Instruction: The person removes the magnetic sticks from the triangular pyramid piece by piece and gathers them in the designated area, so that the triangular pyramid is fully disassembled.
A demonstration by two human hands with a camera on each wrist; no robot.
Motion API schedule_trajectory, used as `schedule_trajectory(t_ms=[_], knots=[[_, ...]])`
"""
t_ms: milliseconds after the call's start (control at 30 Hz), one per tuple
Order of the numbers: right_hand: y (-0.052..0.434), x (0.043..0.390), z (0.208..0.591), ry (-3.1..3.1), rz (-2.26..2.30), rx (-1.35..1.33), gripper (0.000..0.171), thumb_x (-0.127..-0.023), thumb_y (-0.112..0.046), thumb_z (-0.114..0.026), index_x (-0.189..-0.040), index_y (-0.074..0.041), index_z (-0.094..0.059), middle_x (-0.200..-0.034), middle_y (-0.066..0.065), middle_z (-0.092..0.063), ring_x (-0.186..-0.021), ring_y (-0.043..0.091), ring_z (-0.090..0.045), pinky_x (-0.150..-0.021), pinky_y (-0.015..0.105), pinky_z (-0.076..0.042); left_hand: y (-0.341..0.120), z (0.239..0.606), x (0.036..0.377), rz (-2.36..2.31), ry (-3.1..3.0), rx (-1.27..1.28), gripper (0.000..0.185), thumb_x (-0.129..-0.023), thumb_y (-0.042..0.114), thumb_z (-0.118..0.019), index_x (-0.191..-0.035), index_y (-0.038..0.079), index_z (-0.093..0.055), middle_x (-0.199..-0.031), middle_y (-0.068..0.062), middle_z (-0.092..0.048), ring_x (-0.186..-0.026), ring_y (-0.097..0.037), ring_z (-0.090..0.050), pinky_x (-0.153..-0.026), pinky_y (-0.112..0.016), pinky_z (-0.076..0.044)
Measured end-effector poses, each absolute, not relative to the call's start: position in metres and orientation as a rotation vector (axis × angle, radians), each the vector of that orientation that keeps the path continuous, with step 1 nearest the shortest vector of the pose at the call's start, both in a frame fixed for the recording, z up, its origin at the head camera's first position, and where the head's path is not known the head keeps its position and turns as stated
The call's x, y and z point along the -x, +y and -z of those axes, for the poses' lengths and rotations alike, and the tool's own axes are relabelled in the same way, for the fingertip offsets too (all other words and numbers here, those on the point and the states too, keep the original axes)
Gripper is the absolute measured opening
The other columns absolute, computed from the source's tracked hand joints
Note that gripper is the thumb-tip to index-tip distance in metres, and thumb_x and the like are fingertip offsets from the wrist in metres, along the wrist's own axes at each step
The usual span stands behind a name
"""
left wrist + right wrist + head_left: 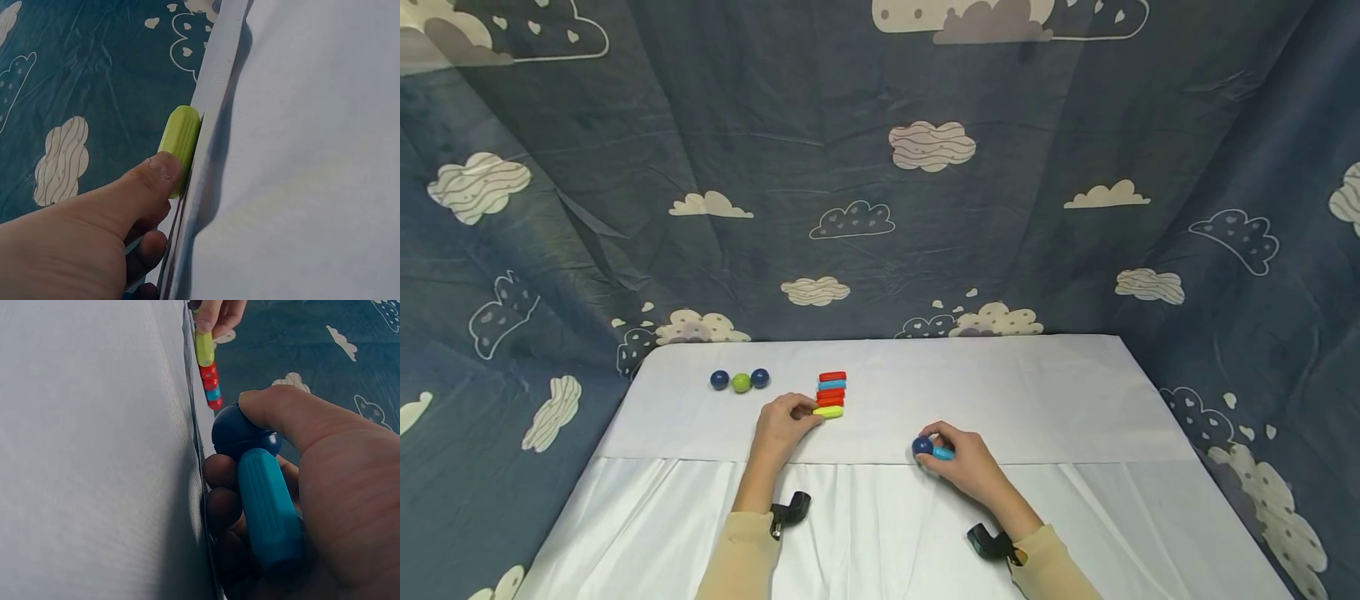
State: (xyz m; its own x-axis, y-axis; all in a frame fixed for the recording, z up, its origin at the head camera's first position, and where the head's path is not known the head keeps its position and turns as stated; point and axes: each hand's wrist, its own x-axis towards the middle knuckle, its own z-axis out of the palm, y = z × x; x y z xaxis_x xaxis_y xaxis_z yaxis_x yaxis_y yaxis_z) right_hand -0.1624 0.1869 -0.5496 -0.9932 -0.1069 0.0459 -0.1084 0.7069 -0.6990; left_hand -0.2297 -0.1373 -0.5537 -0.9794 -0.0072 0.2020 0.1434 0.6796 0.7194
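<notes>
My left hand [790,421] pinches a yellow-green rod [828,412] at the near end of a row of red and blue rods [831,387] on the white table [1037,392]. In the left wrist view the thumb [156,178] presses on the yellow-green rod [180,140]. My right hand [958,454] holds a dark blue ball [922,447] joined to a light blue rod [943,453], just above the cloth. The right wrist view shows the ball [240,432] and the blue rod [269,509] in my curled fingers, with the rod row [208,372] behind.
Three balls, dark blue, green and dark blue [741,381], lie in a line at the table's back left. A blue cloth with cloud prints [880,183] hangs behind and on both sides. Wrist camera mounts [790,510] sit on both forearms.
</notes>
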Motion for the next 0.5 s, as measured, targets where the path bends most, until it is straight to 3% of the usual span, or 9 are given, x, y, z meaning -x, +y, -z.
schedule_trajectory(t_ms=[500], knots=[[0.1866, 0.1602, 0.5466, -2.893, -1.204, -0.179, 0.027, -0.088, -0.027, -0.086, -0.112, -0.023, -0.073, -0.089, -0.004, -0.069, -0.081, 0.012, -0.055, -0.077, 0.031, -0.051, -0.1337, 0.5495, 0.2269, 1.282, -2.609, 0.166, 0.019, -0.083, 0.014, -0.091, -0.096, 0.012, -0.079, -0.086, 0.000, -0.069, -0.077, -0.012, -0.057, -0.071, -0.024, -0.048]])
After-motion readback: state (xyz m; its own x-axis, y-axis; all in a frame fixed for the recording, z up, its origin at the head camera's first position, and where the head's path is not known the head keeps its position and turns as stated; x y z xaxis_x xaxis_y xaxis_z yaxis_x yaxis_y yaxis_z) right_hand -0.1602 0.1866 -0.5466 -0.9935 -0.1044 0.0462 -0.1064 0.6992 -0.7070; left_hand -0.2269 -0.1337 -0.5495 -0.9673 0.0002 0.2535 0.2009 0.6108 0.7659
